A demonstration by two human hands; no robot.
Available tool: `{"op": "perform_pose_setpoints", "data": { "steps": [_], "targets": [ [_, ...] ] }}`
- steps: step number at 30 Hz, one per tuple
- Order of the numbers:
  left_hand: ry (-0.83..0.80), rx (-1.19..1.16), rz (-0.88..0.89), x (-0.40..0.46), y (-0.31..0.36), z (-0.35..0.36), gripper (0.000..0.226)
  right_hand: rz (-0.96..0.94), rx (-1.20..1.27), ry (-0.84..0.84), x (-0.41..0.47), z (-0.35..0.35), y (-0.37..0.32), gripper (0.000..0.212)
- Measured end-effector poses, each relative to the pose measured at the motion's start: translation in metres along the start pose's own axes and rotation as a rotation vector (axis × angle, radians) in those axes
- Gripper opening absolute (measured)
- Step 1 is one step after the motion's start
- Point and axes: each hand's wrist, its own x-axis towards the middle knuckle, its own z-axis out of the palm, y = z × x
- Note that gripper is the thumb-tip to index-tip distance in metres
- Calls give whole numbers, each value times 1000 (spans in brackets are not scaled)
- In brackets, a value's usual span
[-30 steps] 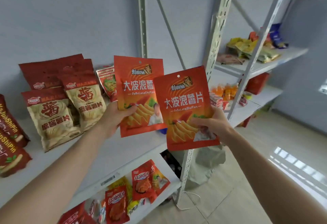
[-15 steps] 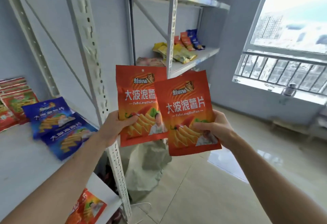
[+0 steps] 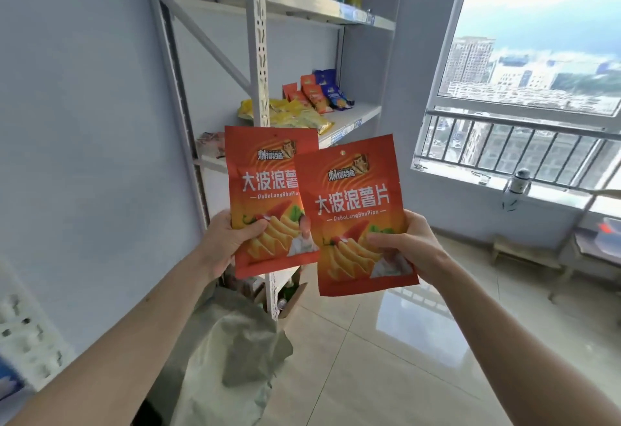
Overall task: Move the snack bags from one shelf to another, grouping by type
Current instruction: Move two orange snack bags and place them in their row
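Standing against a pale blue wall [image 3: 84, 123]: a white metal shelving unit [image 3: 260, 56], beside a large window [image 3: 537, 56] looking out on city buildings behind a railing. Gleaming below: a glossy tiled floor [image 3: 386, 358]. Lying on the middle shelf [image 3: 353, 119] of that unit: yellow snack bags [image 3: 295, 116], small orange bags [image 3: 312, 94] and blue bags [image 3: 331, 89], the orange and blue ones standing near the back. Sitting on the top shelf: more packets, too blurred to tell apart. Slumping on the floor at the foot of the upright post: a grey-green sack [image 3: 228, 358].

Being held up in mid-air in front of the shelving, upright and side by side: two identical orange chip bags. Gripping the left chip bag [image 3: 265, 190] at its lower left corner: the left hand [image 3: 225, 240], thumb pressing across the front, fingers curling behind. Pinching the right chip bag [image 3: 356, 210] at its lower right edge: the right hand [image 3: 410, 247], thumb lying over the front, fingers wrapping round the back. Overlapping the left bag's right edge: the right bag, sitting slightly lower and nearer the camera. Neither bag touching any shelf.
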Motion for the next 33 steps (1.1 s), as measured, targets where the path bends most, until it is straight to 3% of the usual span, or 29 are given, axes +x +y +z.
{"op": "perform_pose_setpoints", "data": {
  "steps": [15, 23, 33],
  "targets": [
    [-71, 31, -30, 297, -2, 85, 30, 8, 46, 121, 266, -105, 20, 43],
    [6, -4, 17, 447, -6, 155, 40, -20, 22, 40, 428, -187, 26, 42],
    [98, 16, 59, 635, -15, 195, 21, -31, 42, -41, 637, -244, 46, 41]
  ]
}}
